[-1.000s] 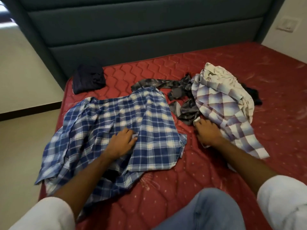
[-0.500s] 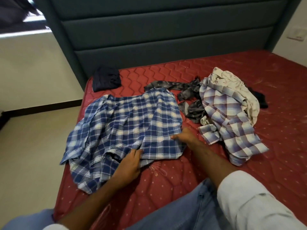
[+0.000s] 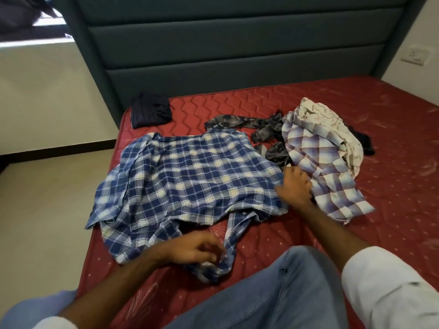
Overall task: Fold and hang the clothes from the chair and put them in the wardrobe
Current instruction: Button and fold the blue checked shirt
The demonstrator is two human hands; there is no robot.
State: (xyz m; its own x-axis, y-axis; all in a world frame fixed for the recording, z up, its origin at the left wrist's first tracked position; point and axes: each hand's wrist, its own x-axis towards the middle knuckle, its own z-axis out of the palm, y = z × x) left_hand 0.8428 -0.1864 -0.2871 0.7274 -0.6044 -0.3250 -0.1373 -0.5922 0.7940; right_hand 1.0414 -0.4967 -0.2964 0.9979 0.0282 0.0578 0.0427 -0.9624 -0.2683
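Note:
A blue and white plaid shirt [image 3: 190,176] lies spread on the red mattress [image 3: 392,119]. My left hand [image 3: 194,248] grips the shirt's bunched lower hem near the mattress's front edge. My right hand [image 3: 294,186] rests with spread fingers on the shirt's right edge, next to a heap of clothes. That heap holds a pale purple checked shirt [image 3: 325,172], a cream garment [image 3: 332,119] on top and a grey patterned garment [image 3: 256,129].
A folded dark garment [image 3: 150,110] sits at the mattress's back left corner. The padded teal headboard [image 3: 237,43] rises behind. Beige floor [image 3: 47,198] lies to the left. My knee in blue jeans [image 3: 273,293] rests on the mattress front.
The shirt has been pulled flatter and wider. My left hand has moved down toward me with the hem. My right hand has shifted right along the shirt's edge.

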